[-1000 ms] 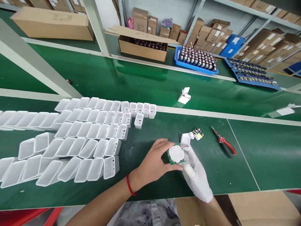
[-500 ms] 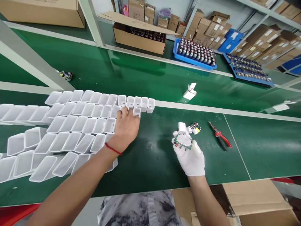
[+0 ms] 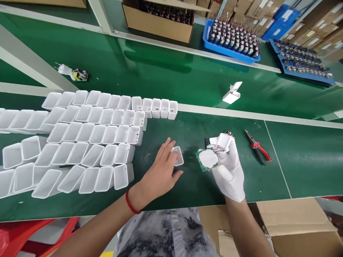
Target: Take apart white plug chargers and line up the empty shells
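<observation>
My left hand (image 3: pixel 160 167), bare with a red cord at the wrist, grips a small white plastic case (image 3: pixel 179 157) by its wall. The case's open mouth faces up, and part of it is hidden by the fingers. My right hand (image 3: pixel 229 171), in a white glove, holds a green circuit board (image 3: pixel 207 159) with a white round pad on it. A white plastic piece (image 3: pixel 223 141) sits at the gloved fingers, with thin red wires near it. Rows of white open cases (image 3: pixel 98 134) stand to the left of my left hand.
Red-handled pliers (image 3: pixel 257 148) lie right of my gloved hand. Behind stand a white assembly (image 3: pixel 232 93) and, at left, a plug with a small board (image 3: pixel 79 75). A blue tray (image 3: pixel 233 53) of parts and a cardboard box (image 3: pixel 158 26) sit on the back shelf.
My left hand has taken a case from the end of a row and brought it right and nearer. My right hand has turned the board, showing its white round pad more fully.
</observation>
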{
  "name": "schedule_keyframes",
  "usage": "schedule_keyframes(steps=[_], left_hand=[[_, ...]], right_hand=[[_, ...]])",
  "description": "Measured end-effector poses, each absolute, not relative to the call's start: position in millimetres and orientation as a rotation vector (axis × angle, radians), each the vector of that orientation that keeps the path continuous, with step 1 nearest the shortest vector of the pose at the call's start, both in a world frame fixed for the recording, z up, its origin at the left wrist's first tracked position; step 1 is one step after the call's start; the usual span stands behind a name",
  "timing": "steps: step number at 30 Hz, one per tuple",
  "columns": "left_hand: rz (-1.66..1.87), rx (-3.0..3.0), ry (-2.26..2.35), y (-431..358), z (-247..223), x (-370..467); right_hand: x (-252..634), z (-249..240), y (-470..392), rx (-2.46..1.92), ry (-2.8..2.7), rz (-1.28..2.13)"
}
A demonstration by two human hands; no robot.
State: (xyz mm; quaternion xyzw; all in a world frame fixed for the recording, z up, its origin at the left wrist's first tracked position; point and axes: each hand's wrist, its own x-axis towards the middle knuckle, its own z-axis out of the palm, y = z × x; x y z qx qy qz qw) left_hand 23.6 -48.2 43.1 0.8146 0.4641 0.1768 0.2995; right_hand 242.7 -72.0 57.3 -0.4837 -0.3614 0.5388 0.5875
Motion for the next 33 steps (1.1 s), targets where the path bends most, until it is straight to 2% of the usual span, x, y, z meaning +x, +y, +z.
schedule_keyframes(steps=[5, 14, 21, 33], left_hand=[[0.635, 1.751, 1.229, -42.6, 25.4, 16.3], [0.646, 1.696, 1.114, -35.5, 20.9, 14.8], [0.695, 1.726, 1.096, -36.3, 12.8, 14.0], [0.660, 1.697, 1.072, -33.8, 16.0, 13.5]], right_hand=[[233.9, 56.6, -68.6, -1.101, -0.956, 1.324], [221.2, 37.8, -50.0, -1.053, -1.473, 1.329], [224.2, 38.7, -46.5, -1.101, -1.756, 1.175], [214.9, 57.5, -38.1, -1.086, -2.202, 0.711]])
